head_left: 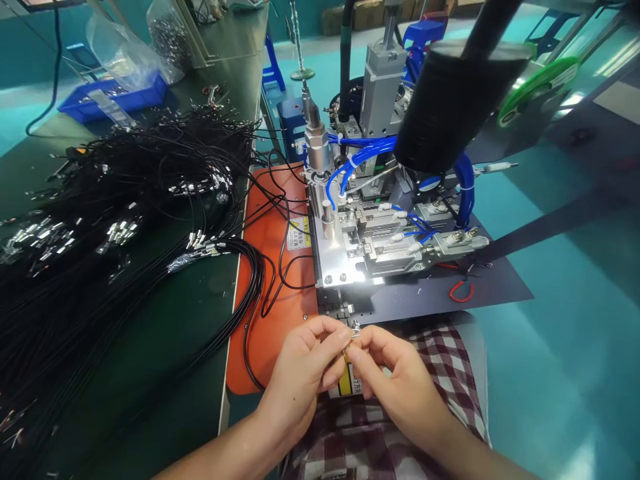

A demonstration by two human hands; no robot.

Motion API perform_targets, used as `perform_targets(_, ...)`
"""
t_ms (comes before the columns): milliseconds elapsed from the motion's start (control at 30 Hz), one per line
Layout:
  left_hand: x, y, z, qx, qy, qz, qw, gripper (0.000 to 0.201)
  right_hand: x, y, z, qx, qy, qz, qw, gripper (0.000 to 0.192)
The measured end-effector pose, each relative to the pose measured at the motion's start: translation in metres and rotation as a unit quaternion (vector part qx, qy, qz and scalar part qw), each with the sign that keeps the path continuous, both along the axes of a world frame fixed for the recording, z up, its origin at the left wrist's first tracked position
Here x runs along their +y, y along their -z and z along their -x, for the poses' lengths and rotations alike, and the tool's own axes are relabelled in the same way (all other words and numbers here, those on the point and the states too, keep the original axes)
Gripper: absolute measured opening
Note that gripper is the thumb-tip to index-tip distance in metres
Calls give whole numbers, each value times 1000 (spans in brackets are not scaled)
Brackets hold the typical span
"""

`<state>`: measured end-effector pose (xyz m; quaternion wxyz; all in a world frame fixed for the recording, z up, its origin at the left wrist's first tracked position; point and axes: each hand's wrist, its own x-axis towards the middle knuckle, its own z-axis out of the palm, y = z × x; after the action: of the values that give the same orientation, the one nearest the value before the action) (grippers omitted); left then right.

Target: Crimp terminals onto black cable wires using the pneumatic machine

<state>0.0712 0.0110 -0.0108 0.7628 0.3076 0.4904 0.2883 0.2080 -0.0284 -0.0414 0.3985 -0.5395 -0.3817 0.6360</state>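
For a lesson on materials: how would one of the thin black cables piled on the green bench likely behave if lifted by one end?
Probably floppy: the black cables lie in loose loops and curves. Probably light, being thin, though the small metal ends would weigh down the tips. Likely to snag, since the strands lie tangled across each other on the bench.

The floor (560,320) is shiny and blue-green, and bright light bounces off it on the right. A long dark green worktop (165,333) runs along the left side. At its far end sits a blue tray (120,100) with a clear plastic bag (165,33) near it. Blue stools (425,33) stand farther back. Brown boxes (370,13) line the far wall.
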Motion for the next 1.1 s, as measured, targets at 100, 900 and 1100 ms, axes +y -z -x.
perform_targets(100,1,0,1,1,12,0,1000,22,7,-2,-14,26,-3,2,1000,22)
perform_targets(900,1,-1,3,-54,30,-15,998,17,15,-3,-18,110,-19,-10,994,24)
perform_targets(1100,-1,0,2,-29,34,-26,999,16,15,-6,-12,70,-1,-15,997,22)
